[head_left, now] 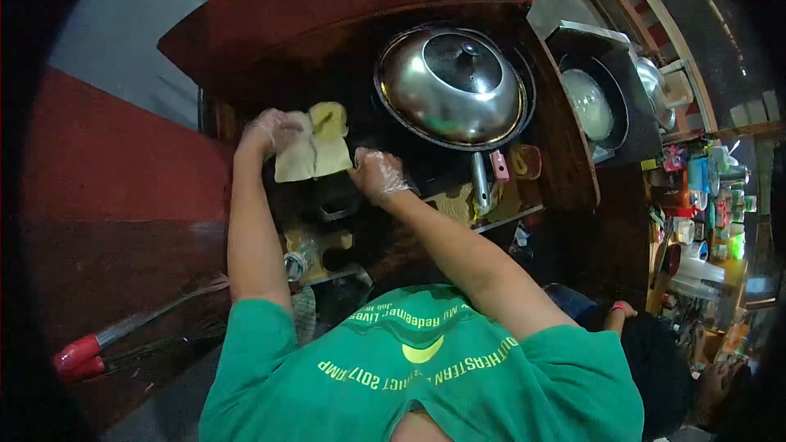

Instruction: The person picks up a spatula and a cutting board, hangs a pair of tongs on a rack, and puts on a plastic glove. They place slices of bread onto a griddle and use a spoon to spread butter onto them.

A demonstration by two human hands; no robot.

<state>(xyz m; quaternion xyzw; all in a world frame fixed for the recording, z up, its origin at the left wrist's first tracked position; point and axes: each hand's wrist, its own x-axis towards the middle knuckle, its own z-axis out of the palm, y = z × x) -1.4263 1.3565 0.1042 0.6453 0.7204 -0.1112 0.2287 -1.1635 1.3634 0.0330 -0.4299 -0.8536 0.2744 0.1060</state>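
Two pale slices of bread (313, 154) lie side by side on a dark surface, a yellowish spread or filling (329, 121) on the upper right part. My left hand (273, 129), in a clear plastic glove, is over the left edge of the bread; motion smears its fingers. Close by the bread's lower right corner is my right hand (379, 173), also gloved, its fingers curled closed. Whether it grips the bread's edge or something small is hidden.
A domed metal lid (446, 102) covers a pan whose handle (481, 184) points toward me. Farther right stands another pan (594, 102) with pale contents. A glass jar (296, 264) is below my left hand. Red-handled tongs (90, 352) lie left. Another person's hand (624, 308) shows at right.
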